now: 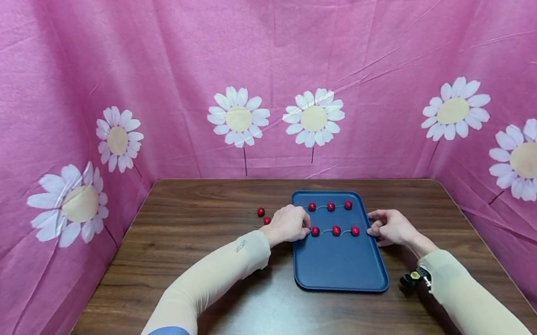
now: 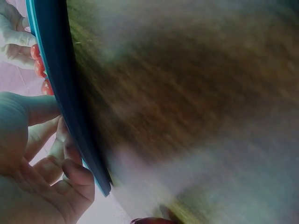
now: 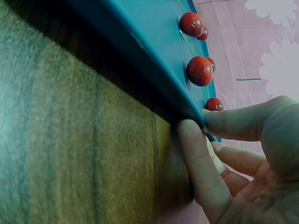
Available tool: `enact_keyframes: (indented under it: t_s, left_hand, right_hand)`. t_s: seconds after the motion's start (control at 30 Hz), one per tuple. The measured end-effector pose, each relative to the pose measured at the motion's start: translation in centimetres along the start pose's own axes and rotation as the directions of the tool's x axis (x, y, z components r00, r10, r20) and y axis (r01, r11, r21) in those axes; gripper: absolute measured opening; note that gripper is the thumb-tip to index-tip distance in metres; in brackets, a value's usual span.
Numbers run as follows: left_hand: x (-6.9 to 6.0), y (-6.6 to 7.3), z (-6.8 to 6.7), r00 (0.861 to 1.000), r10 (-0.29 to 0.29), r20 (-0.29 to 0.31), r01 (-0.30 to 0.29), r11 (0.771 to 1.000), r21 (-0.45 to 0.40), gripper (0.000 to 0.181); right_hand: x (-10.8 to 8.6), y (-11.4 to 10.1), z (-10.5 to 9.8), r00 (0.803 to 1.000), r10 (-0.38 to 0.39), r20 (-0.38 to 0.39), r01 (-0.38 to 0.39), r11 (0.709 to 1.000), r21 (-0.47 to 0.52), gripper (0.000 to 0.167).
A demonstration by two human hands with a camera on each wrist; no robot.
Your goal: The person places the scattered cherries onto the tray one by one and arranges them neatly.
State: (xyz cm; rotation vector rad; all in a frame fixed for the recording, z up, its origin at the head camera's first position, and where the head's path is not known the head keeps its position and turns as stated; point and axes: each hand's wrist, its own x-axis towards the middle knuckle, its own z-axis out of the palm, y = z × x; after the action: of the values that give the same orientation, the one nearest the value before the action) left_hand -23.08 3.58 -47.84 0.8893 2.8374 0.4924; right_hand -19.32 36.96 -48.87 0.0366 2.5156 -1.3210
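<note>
"6 cherries (image 1: 336, 231) already lie on the tray (image 1: 340, 270), in 2 rows?"
"Yes; 2 more (image 1: 261, 212), outside on the wooden surface (image 1: 203, 208), we think are left."
"Our grip?"
"Right hand (image 1: 392, 228) pinches the tray rim; left hand (image 1: 289, 224) is beside 1 cherry (image 1: 315, 231), but its hold we cannot tell."
"Around?"
"Pink cloth (image 1: 355, 14) with daisies (image 1: 314, 118)."

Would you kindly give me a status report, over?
Left hand at left edge of blue tray, grip unclear; right hand pinching right rim. Six cherries aboard, two rows. Two loose cherries on table; no obstruction visible.
</note>
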Motion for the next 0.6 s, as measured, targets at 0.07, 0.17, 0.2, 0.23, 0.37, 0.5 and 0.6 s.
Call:
enact_keyframes:
  t_s: [0.07, 0.17, 0.2, 0.23, 0.37, 0.5, 0.6]
  left_hand:
    - [0.0, 0.0, 0.0, 1.0, 0.0, 0.001, 0.0, 1.0, 0.0, 0.011]
    - [0.0, 0.0, -0.1, 1.0, -0.001, 0.004, 0.001, 1.0, -0.002, 0.011]
    - [0.0, 0.0, -0.1, 1.0, -0.002, 0.004, 0.002, 1.0, -0.003, 0.011]
    - [0.0, -0.1, -0.1, 1.0, 0.0, 0.003, 0.0, 1.0, -0.002, 0.011]
    - [0.0, -0.3, -0.2, 1.0, 0.015, -0.007, -0.015, 1.0, -0.004, 0.01]
    - [-0.2, -0.8, -0.5, 0.999, 0.042, -0.018, -0.042, 0.999, -0.02, 0.01]
    - [-0.5, -1.3, -1.0, 0.997, 0.069, -0.023, -0.07, 0.997, -0.045, 0.015]
  right_hand:
    - [0.0, 0.0, 0.0, 1.0, -0.002, 0.0, 0.002, 1.0, 0.0, 0.056]
    - [0.1, 0.1, 0.0, 1.0, -0.001, -0.001, 0.001, 1.0, -0.003, 0.056]
    - [0.1, 0.1, 0.0, 1.0, 0.001, -0.002, -0.001, 1.0, -0.004, 0.056]
    - [0.2, 0.1, 0.0, 1.0, 0.002, -0.003, -0.002, 1.0, -0.004, 0.056]
    - [0.2, 0.1, 0.0, 1.0, 0.006, -0.006, -0.007, 1.0, -0.006, 0.057]
    - [0.2, 0.1, 0.0, 1.0, 0.008, -0.008, -0.008, 1.0, -0.01, 0.057]
    - [0.2, 0.0, 0.0, 1.0, 0.009, -0.009, -0.009, 1.0, -0.006, 0.056]
